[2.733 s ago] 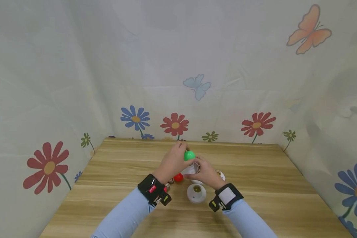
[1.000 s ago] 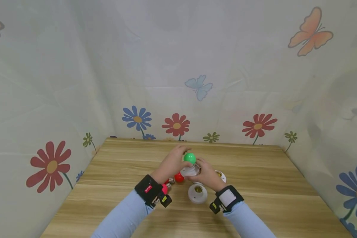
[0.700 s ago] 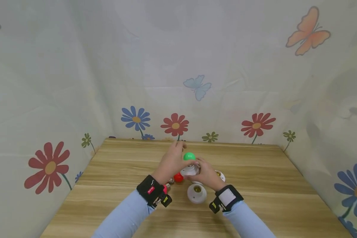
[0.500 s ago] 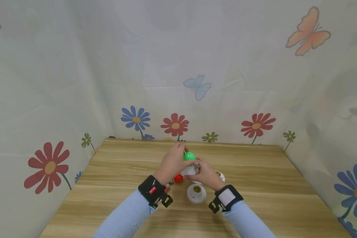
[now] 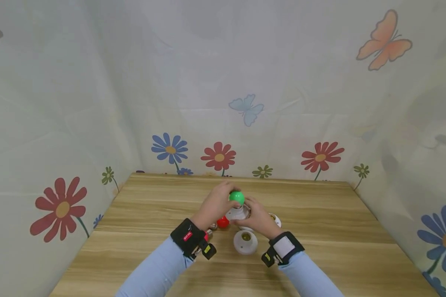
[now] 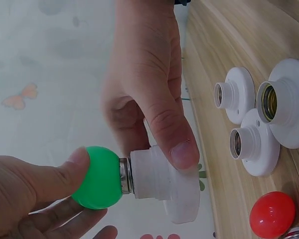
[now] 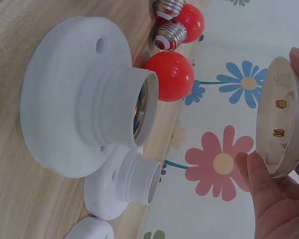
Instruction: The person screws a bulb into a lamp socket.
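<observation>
In the head view my left hand (image 5: 217, 204) pinches a green light bulb (image 5: 237, 198) between thumb and fingers. My right hand (image 5: 259, 218) holds a white lamp socket (image 6: 182, 194) by its round base, raised over the table. The left wrist view shows the bulb's metal screw cap (image 6: 125, 175) at the socket's mouth, with part of the thread outside. In the right wrist view the underside of the held socket (image 7: 274, 114) faces the camera, with two brass terminals inside.
Several white lamp sockets (image 5: 245, 242) stand on the wooden table (image 5: 319, 214), mouths up, below and beside the hands. Red bulbs (image 7: 169, 76) with metal screw caps lie close by on the left. A cloth printed with flowers hangs behind the table.
The left fingers have let go of the green bulb, swung round and taken hold of it again, more than once. The right hand keeps the socket in nearly the same place.
</observation>
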`<state>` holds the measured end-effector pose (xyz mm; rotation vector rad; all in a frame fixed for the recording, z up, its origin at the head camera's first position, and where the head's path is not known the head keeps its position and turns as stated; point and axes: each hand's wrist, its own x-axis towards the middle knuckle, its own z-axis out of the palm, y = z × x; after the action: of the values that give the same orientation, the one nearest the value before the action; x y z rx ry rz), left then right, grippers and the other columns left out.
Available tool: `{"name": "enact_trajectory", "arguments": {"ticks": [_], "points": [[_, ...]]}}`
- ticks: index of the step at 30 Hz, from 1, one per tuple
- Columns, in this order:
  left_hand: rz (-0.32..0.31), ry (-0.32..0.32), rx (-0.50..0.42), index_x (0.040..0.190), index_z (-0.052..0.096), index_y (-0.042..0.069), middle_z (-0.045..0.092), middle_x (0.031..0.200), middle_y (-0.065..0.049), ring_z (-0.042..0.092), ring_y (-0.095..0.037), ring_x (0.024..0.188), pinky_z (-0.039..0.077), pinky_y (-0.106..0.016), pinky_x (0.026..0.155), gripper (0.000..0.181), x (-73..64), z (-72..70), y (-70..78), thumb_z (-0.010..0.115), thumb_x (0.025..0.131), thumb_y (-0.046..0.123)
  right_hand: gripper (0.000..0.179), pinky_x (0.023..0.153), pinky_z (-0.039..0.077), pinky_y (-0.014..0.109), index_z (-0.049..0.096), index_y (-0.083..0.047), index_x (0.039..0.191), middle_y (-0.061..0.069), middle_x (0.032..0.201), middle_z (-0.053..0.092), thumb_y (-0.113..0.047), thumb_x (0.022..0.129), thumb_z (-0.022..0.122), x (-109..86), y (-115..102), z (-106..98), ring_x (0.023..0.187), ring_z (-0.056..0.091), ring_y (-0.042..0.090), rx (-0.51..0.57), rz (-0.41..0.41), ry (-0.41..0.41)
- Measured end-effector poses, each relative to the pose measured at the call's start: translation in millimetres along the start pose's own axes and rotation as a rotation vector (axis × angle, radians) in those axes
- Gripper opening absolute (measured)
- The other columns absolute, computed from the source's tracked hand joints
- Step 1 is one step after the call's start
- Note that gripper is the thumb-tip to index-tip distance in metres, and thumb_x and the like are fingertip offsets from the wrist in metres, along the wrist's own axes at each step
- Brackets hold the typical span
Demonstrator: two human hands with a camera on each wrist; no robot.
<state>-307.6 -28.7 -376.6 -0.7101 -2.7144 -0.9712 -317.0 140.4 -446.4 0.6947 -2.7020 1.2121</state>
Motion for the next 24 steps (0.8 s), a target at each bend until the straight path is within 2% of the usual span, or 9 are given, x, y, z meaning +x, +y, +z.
{"name": "enact_trajectory", "arguments": {"ticks": [5, 8, 10, 13, 17, 20, 24], "points": [[-0.01, -0.025, -0.016, 0.125, 0.06, 0.005, 0.059, 0.125, -0.011, 0.058, -0.024, 0.113, 0.05, -0.036, 0.097, 0.048, 0.2, -0.3, -1.5, 0.078, 0.081, 0.01, 0.066, 0.096, 0.05, 0.045, 0.06, -0.009, 0.128, 0.009, 0.126, 0.058, -0.036, 0.073, 0.084, 0.1, 1.7, 1.8, 0.114, 0.058, 0.025, -0.018, -0.01, 0.011], [-0.039, -0.016, -0.013, 0.134, 0.054, 0.007, 0.055, 0.135, -0.012, 0.053, -0.026, 0.123, 0.047, -0.04, 0.102, 0.063, -0.1, -1.3, -1.5, 0.081, 0.078, 0.018, 0.063, 0.093, 0.052, 0.043, 0.061, -0.009, 0.125, 0.007, 0.122, 0.059, -0.035, 0.073, 0.085, -0.7, 1.6, 2.2, 0.11, 0.059, 0.022, -0.017, -0.013, 0.013], [-0.059, 0.005, 0.009, 0.137, 0.05, 0.007, 0.052, 0.137, -0.012, 0.053, -0.027, 0.123, 0.047, -0.041, 0.102, 0.071, -0.7, -1.9, -0.8, 0.082, 0.077, 0.027, 0.061, 0.092, 0.053, 0.042, 0.061, -0.011, 0.124, 0.005, 0.12, 0.059, -0.034, 0.073, 0.085, -1.4, 0.5, 1.8, 0.107, 0.06, 0.021, -0.004, -0.006, 0.013], [-0.068, 0.043, 0.072, 0.133, 0.051, 0.006, 0.054, 0.124, -0.011, 0.058, -0.024, 0.108, 0.053, -0.037, 0.093, 0.071, -1.5, -1.9, 1.1, 0.081, 0.076, 0.037, 0.06, 0.09, 0.054, 0.041, 0.06, -0.012, 0.124, 0.004, 0.117, 0.059, -0.032, 0.073, 0.085, -1.9, -0.4, 1.4, 0.104, 0.061, 0.019, 0.012, 0.0, 0.009], [-0.054, 0.071, 0.173, 0.115, 0.056, 0.006, 0.056, 0.104, -0.006, 0.057, -0.017, 0.086, 0.057, -0.028, 0.078, 0.058, -1.7, 0.6, 2.5, 0.079, 0.077, 0.043, 0.062, 0.089, 0.054, 0.041, 0.059, -0.012, 0.126, 0.006, 0.119, 0.058, -0.032, 0.073, 0.085, -1.9, -1.2, 1.1, 0.104, 0.061, 0.021, 0.021, 0.003, 0.01], [-0.048, 0.076, 0.213, 0.108, 0.056, 0.009, 0.056, 0.099, -0.004, 0.055, -0.014, 0.082, 0.056, -0.025, 0.075, 0.053, -1.6, 3.1, 2.2, 0.078, 0.076, 0.045, 0.064, 0.09, 0.053, 0.042, 0.059, -0.012, 0.127, 0.007, 0.121, 0.058, -0.034, 0.072, 0.085, -1.6, -1.0, 1.4, 0.106, 0.06, 0.022, 0.022, 0.014, 0.008], [-0.048, 0.078, 0.214, 0.106, 0.056, 0.01, 0.056, 0.1, -0.004, 0.055, -0.014, 0.083, 0.056, -0.025, 0.075, 0.051, -1.7, 4.7, 1.6, 0.078, 0.077, 0.044, 0.064, 0.092, 0.053, 0.043, 0.061, -0.013, 0.127, 0.008, 0.123, 0.058, -0.035, 0.072, 0.085, -1.1, -0.2, 1.6, 0.108, 0.059, 0.023, 0.023, 0.03, 0.0]]}}
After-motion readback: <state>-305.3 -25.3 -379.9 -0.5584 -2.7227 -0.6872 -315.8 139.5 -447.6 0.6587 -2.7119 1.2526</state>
